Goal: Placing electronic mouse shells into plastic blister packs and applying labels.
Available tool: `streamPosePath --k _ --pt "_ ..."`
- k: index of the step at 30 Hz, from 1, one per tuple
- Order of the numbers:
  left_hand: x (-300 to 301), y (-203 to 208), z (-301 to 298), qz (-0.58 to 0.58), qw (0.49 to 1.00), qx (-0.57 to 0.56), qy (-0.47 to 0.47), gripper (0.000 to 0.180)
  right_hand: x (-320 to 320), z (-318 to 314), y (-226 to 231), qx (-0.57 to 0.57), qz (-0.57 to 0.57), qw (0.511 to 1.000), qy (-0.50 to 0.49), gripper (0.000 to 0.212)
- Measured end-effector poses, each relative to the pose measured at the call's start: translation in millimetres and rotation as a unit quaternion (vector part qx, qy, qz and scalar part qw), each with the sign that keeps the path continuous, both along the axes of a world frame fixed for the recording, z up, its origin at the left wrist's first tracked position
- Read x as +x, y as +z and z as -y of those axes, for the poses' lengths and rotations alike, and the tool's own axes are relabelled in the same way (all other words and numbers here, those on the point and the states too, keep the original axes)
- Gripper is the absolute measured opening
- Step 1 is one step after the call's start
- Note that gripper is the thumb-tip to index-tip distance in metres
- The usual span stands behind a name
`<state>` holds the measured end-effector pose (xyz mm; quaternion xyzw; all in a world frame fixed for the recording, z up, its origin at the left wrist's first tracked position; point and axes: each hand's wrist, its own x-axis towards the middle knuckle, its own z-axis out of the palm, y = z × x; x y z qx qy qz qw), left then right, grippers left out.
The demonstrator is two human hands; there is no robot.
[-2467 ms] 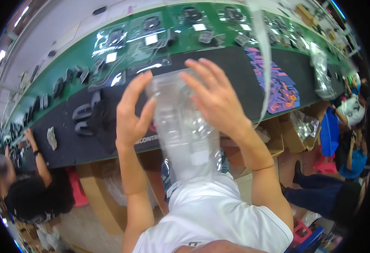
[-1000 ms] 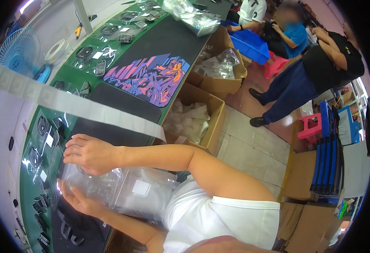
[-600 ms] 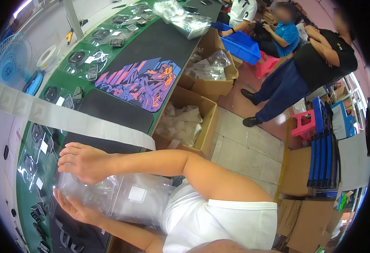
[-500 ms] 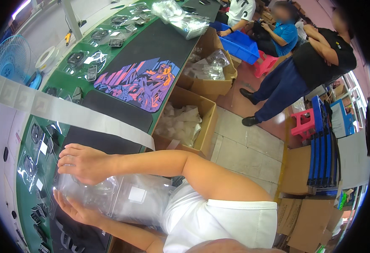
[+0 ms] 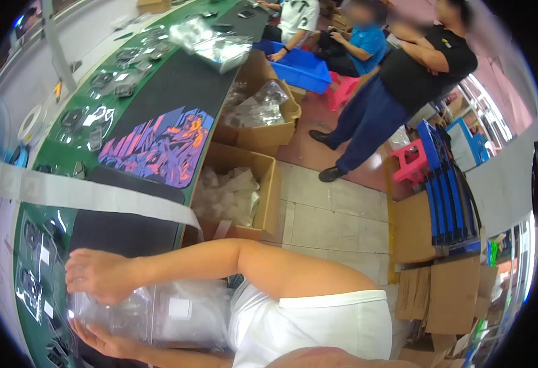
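Note:
A large clear plastic bag [image 5: 112,316] lies across the work surface close to my body, with transparent contents that I cannot make out. My right hand [image 5: 103,276] rests at the bag's far end with fingers curled over its edge. Below it in the view, my left hand [image 5: 106,340] grips the same end from the other side, thumb and fingers against the film. Toward my body, a cloudy clear bag [image 5: 201,306] with a white label [image 5: 180,308] adjoins it. The tips of some fingers are blurred.
A white label strip [image 5: 97,197] hangs across the green table [image 5: 54,150]. Bagged black parts lie along its far side. A patterned mat [image 5: 158,147], cartons of plastic bags [image 5: 269,190], a blue bin [image 5: 296,67] and a standing person [image 5: 404,92] are to my right.
The whole view has shifted, so surroundings appear farther left and the hands lower. My right hand's fingers look more curled; both hands stay at the bag's end.

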<state>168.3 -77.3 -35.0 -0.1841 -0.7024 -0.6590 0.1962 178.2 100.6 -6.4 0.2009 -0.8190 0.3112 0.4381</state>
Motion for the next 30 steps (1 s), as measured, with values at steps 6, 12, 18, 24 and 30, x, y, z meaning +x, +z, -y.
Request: streamPosePath --k 6,12,18,24,30 --pt "-12.3 -11.3 8.9 -0.038 0.998 -0.059 -0.008 0.039 1.1 4.2 -5.5 -0.007 -0.030 0.999 -0.035 0.041" --pt "-0.7 -0.9 -6.7 -0.035 0.998 -0.051 0.008 0.035 11.2 -2.4 -1.6 -0.004 0.004 1.000 -0.010 0.045" --pt "10.8 10.8 9.7 -0.010 0.999 -0.032 0.003 0.033 20.8 1.2 16.3 -0.010 0.017 1.000 -0.003 0.036" --pt "11.4 7.1 20.4 -0.045 0.997 -0.050 -0.037 0.049 34.4 -3.3 38.6 0.122 0.071 0.990 -0.030 0.029" --pt "11.7 1.1 17.2 -0.046 0.998 -0.032 -0.039 0.054 36.4 -2.0 46.2 0.174 0.124 0.977 -0.027 0.028"
